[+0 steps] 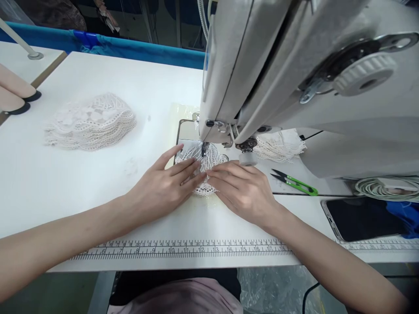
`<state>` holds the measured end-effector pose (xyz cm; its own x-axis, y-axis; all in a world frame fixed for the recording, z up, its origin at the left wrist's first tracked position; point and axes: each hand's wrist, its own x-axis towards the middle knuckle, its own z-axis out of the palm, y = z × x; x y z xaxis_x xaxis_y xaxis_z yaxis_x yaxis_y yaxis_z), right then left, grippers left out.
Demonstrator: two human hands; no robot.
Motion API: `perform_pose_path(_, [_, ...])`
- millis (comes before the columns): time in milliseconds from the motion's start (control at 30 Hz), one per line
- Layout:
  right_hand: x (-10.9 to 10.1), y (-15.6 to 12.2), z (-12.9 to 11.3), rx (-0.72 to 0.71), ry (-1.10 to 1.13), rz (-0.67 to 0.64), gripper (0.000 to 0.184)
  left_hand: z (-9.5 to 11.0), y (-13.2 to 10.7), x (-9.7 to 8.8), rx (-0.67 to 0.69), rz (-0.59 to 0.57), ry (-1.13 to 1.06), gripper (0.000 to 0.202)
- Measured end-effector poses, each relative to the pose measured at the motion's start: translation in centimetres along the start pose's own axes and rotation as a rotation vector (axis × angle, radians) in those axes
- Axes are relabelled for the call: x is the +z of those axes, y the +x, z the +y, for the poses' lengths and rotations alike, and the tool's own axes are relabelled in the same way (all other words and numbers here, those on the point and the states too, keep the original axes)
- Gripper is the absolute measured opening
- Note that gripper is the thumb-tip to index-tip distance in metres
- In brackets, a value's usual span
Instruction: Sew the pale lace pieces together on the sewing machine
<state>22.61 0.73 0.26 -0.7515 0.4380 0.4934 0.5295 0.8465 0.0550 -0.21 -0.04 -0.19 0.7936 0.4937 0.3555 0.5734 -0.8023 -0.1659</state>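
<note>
A small white lace piece [205, 165] lies under the presser foot [204, 149] of a sewing machine [225, 65]. My left hand [166, 183] rests on its left side, fingers spread and pressing flat, the index finger stretched toward the needle plate. On the other side, my right hand [242, 187] has its fingers bunched together at the lace's right edge, the tips close to those of my left hand. The right thumb is hidden beneath the palm. Parts of the lace are covered by both hands.
Left on the table sits a stack of lace pieces [94, 122]. More lace [278, 146] lies behind the needle area, near green thread snips [294, 182]. A phone [365, 218] and a cord coil [389, 187] are at right. A ruler strip [183, 249] runs along the front edge.
</note>
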Motion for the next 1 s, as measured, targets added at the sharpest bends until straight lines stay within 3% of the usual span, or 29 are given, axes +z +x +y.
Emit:
perform_pose_path(200, [0.7, 0.2, 0.5, 0.004, -0.042, 0.07, 0.018, -0.7, 0.3, 0.6, -0.028, 0.052, -0.053, 0.031])
perform_pose_path(667, [1.7, 0.2, 1.6, 0.069, -0.059, 0.049, 0.02, -1.7, 1.1, 1.6, -0.151, 0.043, -0.16, 0.031])
perform_pose_path(867, [2.1, 0.4, 1.8, 0.381, 0.221, 0.074, 0.022, -2.3, 2.0, 0.9, -0.384, 0.0, -0.527, 0.028])
perform_pose_path(1000, [2.0, 0.8, 1.7, 0.447, 0.306, 0.084, 0.021, -2.8, 2.5, 0.5, -0.494, -0.043, -0.737, 0.036])
